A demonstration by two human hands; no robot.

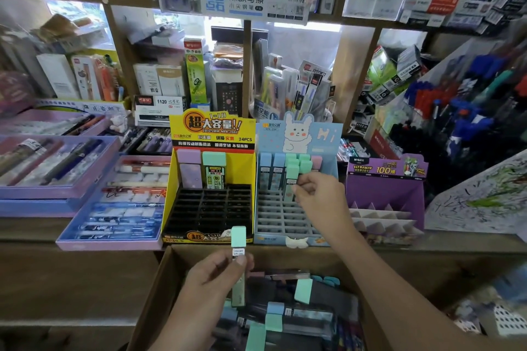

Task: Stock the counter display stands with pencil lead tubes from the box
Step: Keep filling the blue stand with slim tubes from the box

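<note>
The right hand (pixel 316 194) is pinching an upright green-capped tube (pixel 291 177) just above the blue stand (pixel 288 216) slots, while the left hand (pixel 219 273) is gripping another upright tube (pixel 238 239) over the box (pixel 159 288).

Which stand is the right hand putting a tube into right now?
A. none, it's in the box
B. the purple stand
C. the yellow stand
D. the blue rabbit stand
D: the right hand holds a mint-capped tube at the back rows of the blue rabbit stand, while the left hand holds another tube over the box.
</note>
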